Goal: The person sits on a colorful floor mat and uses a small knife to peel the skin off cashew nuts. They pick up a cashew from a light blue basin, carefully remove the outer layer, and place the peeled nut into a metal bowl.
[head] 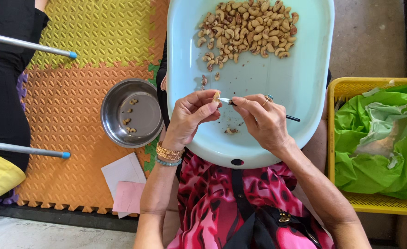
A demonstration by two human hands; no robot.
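A pale blue plastic basin [300,83] rests on my lap, with a heap of cashew nuts [249,27] at its far end and a few husk scraps [231,131] near its front. My left hand [189,115] pinches a single cashew nut [216,96] between thumb and fingers. My right hand [259,120], with a ring on one finger, grips a thin black-handled tool [292,118] whose tip touches that nut. Both hands hover over the near part of the basin.
A steel bowl [116,129] with a few nuts sits on orange and yellow foam floor mats [70,101] to the left. Paper sheets [125,177] lie below it. A yellow crate [346,87] holding green plastic bags [374,152] stands right. Another person in black [5,83] sits far left.
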